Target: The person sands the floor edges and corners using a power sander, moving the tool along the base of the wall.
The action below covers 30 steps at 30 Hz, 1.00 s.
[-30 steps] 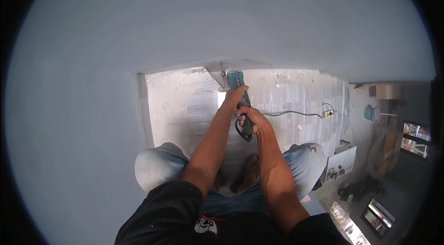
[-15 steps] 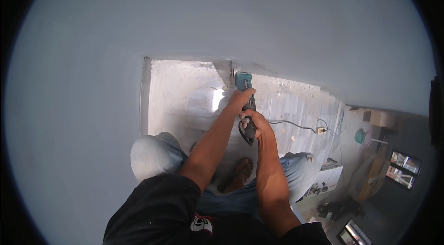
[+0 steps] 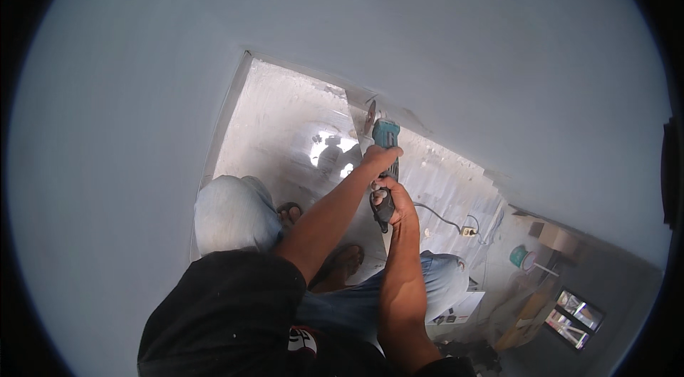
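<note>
The teal-and-black angle grinder (image 3: 386,133) is just above the centre of the frame, its thin reddish-brown disc (image 3: 370,116) standing nearly edge-on at the foot of the smooth grey wall (image 3: 442,28). Both hands are on it: the left hand (image 3: 382,158) has its fingers wrapped around the body behind the teal head, and the right hand (image 3: 392,200) has its fingers clamped on the dark rear handle, which lies toward the centre of the frame. The work looks to be underway rather than finished, since the grinder is held up to the wall's foot and neither hand has let go. Whether the disc touches the wall or is spinning cannot be told. As for what is done, dark scuffs and a short thin mark show on the wall's lower edge near the disc, and pale dust coats the grey floor (image 3: 434,181) to the right of it. Left of the disc, a narrow grey strip (image 3: 299,72) follows the wall to the corner at the upper left of the frame; it looks whole from here, though how much of it remains to be worked is not clear. A black power cable (image 3: 436,213) runs from near the grinder to a small pale socket block (image 3: 468,232), right of centre, so power seems to be at hand.
</note>
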Tool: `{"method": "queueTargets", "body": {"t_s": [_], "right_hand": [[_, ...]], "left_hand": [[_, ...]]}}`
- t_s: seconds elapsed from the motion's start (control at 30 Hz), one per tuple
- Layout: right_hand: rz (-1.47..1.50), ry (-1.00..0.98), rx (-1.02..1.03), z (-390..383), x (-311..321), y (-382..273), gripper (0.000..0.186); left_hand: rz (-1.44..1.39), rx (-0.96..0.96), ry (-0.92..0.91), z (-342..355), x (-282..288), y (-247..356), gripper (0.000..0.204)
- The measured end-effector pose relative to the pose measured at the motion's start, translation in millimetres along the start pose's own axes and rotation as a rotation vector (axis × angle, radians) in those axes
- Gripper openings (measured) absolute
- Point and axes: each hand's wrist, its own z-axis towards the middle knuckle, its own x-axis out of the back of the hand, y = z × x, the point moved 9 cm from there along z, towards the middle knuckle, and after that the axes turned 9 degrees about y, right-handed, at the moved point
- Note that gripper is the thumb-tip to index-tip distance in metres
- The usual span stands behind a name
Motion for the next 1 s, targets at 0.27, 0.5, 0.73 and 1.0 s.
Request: {"method": "queueTargets", "body": {"t_s": [0.27, 0.5, 0.73, 1.0], "right_hand": [[-0.079, 0.106, 0.007, -5, 17, 1, 0.015], [-0.506, 0.319, 0.164, -35, 16, -22, 0.017], [-0.519, 0.416, 0.366, -62, 5, -42, 0.027], [-0.158, 0.423, 0.304, -50, 20, -15, 0.051]], "left_hand": [[-0.036, 0.111, -0.096, -1, -16, -22, 0.068], [-0.304, 0.207, -0.237, -12, -28, -29, 0.06], [-0.373, 0.223, -0.463, -19, -45, -27, 0.05], [-0.267, 0.221, -0.514, -35, -46, -24, 0.054]]}}
